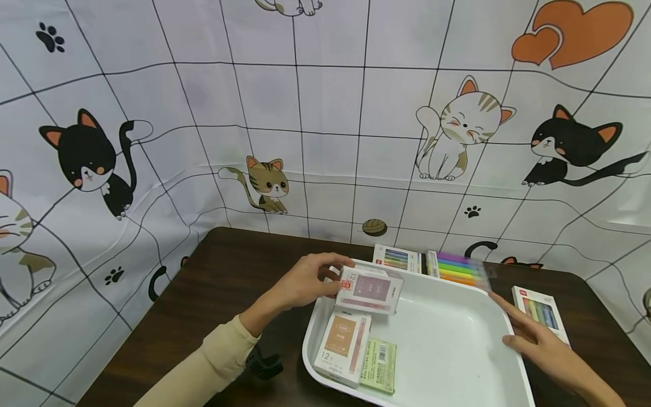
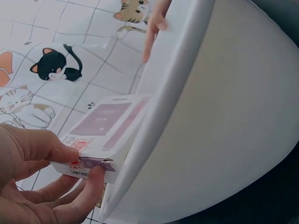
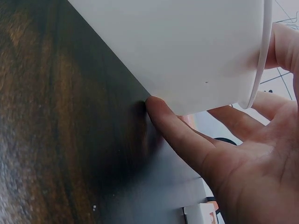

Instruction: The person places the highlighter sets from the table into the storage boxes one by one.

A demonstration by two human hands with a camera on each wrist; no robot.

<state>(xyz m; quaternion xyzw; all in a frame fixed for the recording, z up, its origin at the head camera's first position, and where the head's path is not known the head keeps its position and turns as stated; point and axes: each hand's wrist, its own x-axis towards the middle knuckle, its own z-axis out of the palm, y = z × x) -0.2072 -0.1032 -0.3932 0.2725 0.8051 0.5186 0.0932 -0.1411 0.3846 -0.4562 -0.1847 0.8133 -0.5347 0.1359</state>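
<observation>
My left hand point(image 1: 308, 280) pinches the end of a white box with a purple label point(image 1: 370, 288) at the back left corner of a white tray point(image 1: 458, 339). In the left wrist view, the thumb and fingertips point(image 2: 96, 172) are on the box's short end. Two more things lie in the tray: a white box with an orange-brown label point(image 1: 342, 346) and, partly tucked beside it, a yellow-green packet point(image 1: 378, 364). My right hand point(image 1: 540, 342) holds the tray's right back corner. The right wrist view shows its thumb at the rim and its fingers against the outer wall.
Behind the tray are a white box with coloured bars point(image 1: 398, 258) and a clear pack of rainbow-coloured items point(image 1: 460, 268). Another white box point(image 1: 543, 312) lies to the right. A black strap-like object point(image 1: 263, 363) is on the dark wooden table point(image 1: 224, 282), left of the tray.
</observation>
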